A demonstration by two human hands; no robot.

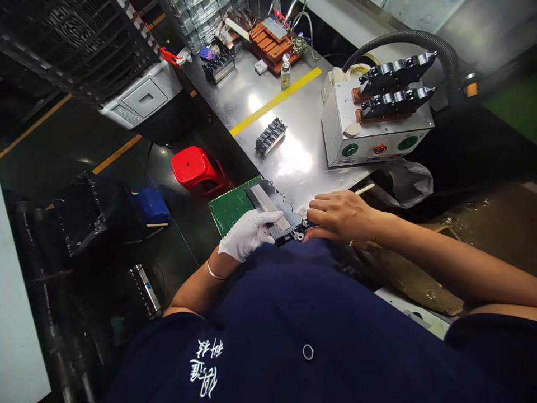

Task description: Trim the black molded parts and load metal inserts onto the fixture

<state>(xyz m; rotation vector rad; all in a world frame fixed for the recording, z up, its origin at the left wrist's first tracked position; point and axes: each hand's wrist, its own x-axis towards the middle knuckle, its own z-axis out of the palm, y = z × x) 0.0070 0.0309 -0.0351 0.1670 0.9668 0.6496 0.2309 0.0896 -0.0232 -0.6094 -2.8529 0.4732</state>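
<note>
My left hand (251, 234), in a white glove with a bracelet at the wrist, holds a long black plastic part (274, 204) with a pale metal strip along one face and a scalloped edge. Its thumb lies over the strip. My bare right hand (333, 215) has its fingers curled at the near end of the same part, beside a small round eyelet; whatever lies deeper inside the fingers is hidden. Beneath the part, a green board (229, 207) shows at the table's corner. A similar black part (271, 137) rests on the metal table (251, 103).
A white control box (377, 134) with buttons carries two black parts (396, 103) on top. Farther back are a small bottle (286, 73), an orange-brown fixture (272, 45) and yellow tape (277, 101). A red stool (195, 168) stands left; a cardboard box (495, 235) lies right.
</note>
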